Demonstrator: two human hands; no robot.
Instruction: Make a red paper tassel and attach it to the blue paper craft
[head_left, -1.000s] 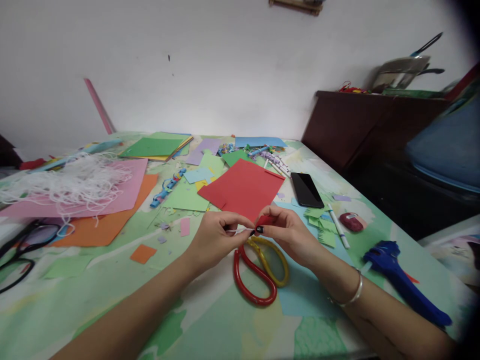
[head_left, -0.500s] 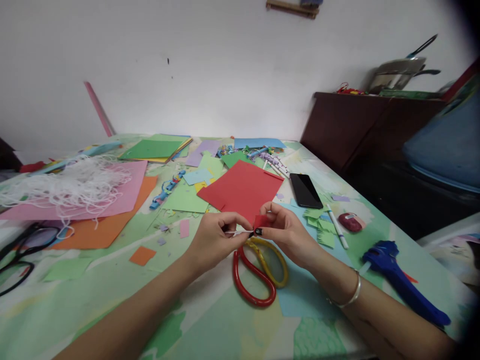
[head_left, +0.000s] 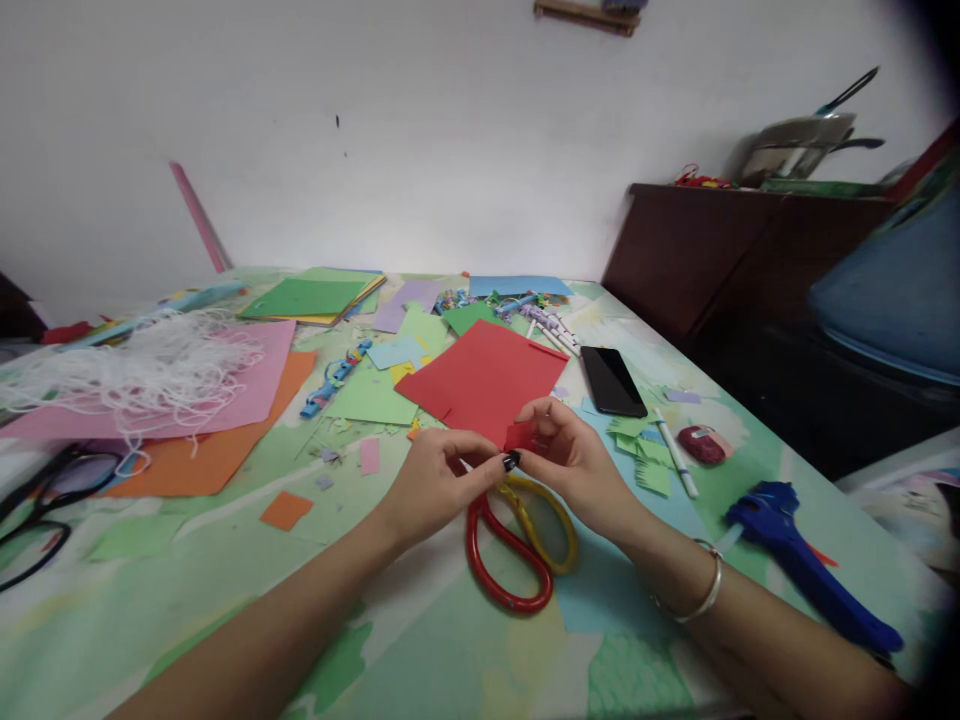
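My left hand (head_left: pixel 442 478) and my right hand (head_left: pixel 574 462) meet at their thumb tips, just above scissors (head_left: pixel 517 597) with one red and one yellow handle. A small red paper piece (head_left: pixel 520 437) is pinched in my right hand. My left fingers are closed at the edge of that piece; whatever else they hold is too small to make out. A large red sheet (head_left: pixel 484 375) lies just beyond both hands. Light blue paper (head_left: pixel 600 590) is under my right wrist.
White string (head_left: pixel 150 370) lies on pink paper at the left, near black scissors (head_left: pixel 45 510). To the right are a phone (head_left: pixel 613 380), fringed green paper (head_left: pixel 649 460), a white marker (head_left: pixel 676 455) and a blue glue gun (head_left: pixel 810 565). Green sheets (head_left: pixel 307 298) are stacked behind.
My left thumb has come against my right thumb, and the white strand seen between my left fingers no longer shows. The red piece has shifted slightly left.
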